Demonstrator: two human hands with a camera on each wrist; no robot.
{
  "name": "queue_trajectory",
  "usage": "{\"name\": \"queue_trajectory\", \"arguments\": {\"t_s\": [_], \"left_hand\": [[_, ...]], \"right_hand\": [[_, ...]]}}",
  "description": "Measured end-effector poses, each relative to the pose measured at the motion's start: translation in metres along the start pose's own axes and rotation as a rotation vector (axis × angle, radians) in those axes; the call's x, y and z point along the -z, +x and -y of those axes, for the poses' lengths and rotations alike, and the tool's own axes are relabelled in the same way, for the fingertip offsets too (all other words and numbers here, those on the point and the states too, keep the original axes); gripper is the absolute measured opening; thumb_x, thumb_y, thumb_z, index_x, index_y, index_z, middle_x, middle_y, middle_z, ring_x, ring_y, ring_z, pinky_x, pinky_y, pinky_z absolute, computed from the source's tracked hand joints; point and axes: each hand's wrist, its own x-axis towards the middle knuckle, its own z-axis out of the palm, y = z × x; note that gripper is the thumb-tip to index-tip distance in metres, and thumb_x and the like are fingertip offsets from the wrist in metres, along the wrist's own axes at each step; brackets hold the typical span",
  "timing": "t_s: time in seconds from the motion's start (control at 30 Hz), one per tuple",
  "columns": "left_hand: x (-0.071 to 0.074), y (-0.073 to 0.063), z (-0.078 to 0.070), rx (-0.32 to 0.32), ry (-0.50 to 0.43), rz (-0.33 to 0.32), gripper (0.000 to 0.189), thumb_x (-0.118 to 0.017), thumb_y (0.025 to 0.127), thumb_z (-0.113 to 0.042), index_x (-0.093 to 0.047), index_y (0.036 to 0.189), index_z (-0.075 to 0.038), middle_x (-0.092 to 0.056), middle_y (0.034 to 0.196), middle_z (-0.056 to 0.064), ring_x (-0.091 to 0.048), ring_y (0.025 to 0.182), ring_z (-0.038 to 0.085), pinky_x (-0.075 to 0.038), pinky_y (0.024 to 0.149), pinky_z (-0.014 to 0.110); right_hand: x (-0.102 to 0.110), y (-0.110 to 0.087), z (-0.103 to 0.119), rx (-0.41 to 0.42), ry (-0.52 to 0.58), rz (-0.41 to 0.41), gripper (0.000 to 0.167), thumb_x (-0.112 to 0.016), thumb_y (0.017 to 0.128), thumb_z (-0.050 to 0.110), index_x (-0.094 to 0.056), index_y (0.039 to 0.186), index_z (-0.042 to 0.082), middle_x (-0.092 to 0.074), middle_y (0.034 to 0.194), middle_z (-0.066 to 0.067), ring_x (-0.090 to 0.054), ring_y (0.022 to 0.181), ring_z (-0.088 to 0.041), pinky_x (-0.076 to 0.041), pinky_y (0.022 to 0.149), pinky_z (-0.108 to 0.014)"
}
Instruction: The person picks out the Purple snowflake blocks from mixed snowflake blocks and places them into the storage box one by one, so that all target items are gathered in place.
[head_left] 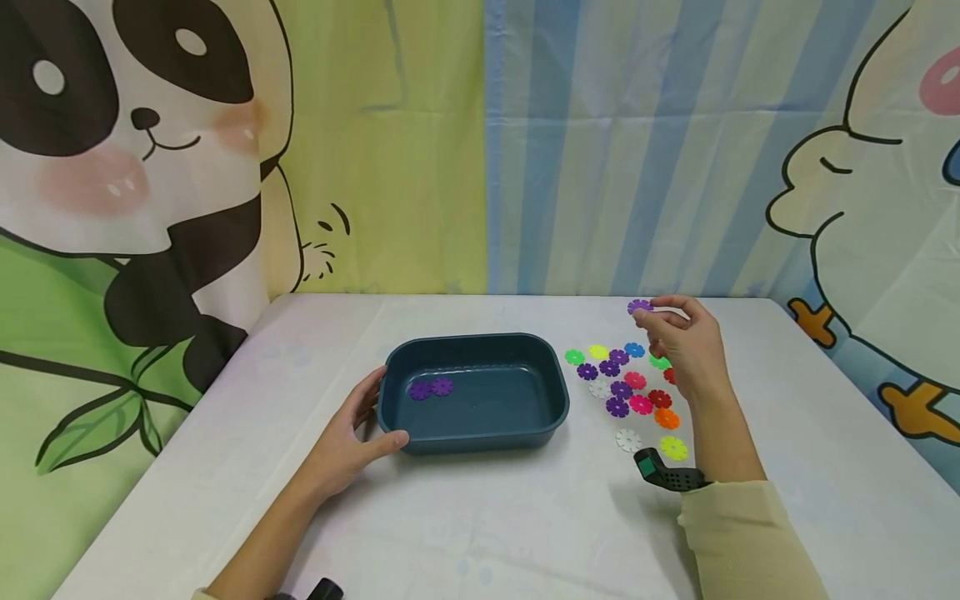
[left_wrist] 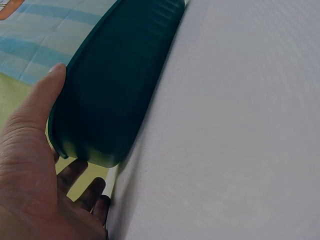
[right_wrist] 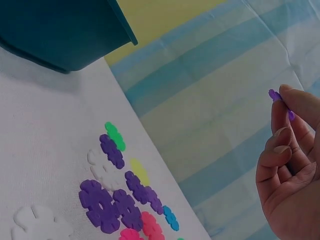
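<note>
A dark teal plastic basin [head_left: 472, 446] rests on the table with two purple notched flower-shaped discs [head_left: 431, 388] inside, toward its left. My left hand [head_left: 348, 450] holds the basin's left end, thumb at the near rim and fingers along the outer side. In the left wrist view the thumb [left_wrist: 50, 95] lies against the rim of the basin [left_wrist: 115, 75]. At the far right, my right hand [head_left: 686, 342] pinches one purple flower-shaped disc [head_left: 640, 307] between thumb and fingertips, raised above the table. The right wrist view shows this disc [right_wrist: 274, 95] nearly edge-on.
Several loose discs in purple, pink [head_left: 641, 404], red, orange [head_left: 667, 418], yellow [head_left: 674, 448], green, blue [head_left: 634, 350] and white [head_left: 628, 440] lie right of the basin on the white table [head_left: 525, 525]. Printed curtains [head_left: 600, 167] hang behind the table's far edge.
</note>
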Motion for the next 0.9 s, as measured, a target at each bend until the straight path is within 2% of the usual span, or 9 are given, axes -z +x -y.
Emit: {"name": "queue_trajectory", "arguments": {"t_s": [0.5,0.9], "left_hand": [[0.0,0.0,-0.001,-0.005,0.0,-0.001,0.092,-0.078,0.09,-0.028,-0.024,0.164,-0.027,-0.041,0.163,0.011,-0.038,0.15,0.034,-0.03,0.122,0.062],[0.0,0.0,-0.002,0.001,0.0,-0.003,0.093,-0.079,0.09,-0.028,-0.023,0.165,-0.026,-0.04,0.163,0.011,-0.037,0.15,0.035,-0.029,0.123,0.061]], "right_hand": [[-0.017,-0.007,0.005,0.04,-0.001,0.049,0.04,-0.083,0.087,0.037,-0.06,0.115,0.021,-0.073,0.085,0.01,-0.056,0.066,-0.012,-0.056,0.064,-0.017],[-0.044,-0.012,0.004,0.072,-0.095,0.136,0.042,-0.079,0.091,0.041,-0.058,0.122,0.021,-0.072,0.091,0.011,-0.059,0.074,-0.011,-0.056,0.07,-0.017]]}}
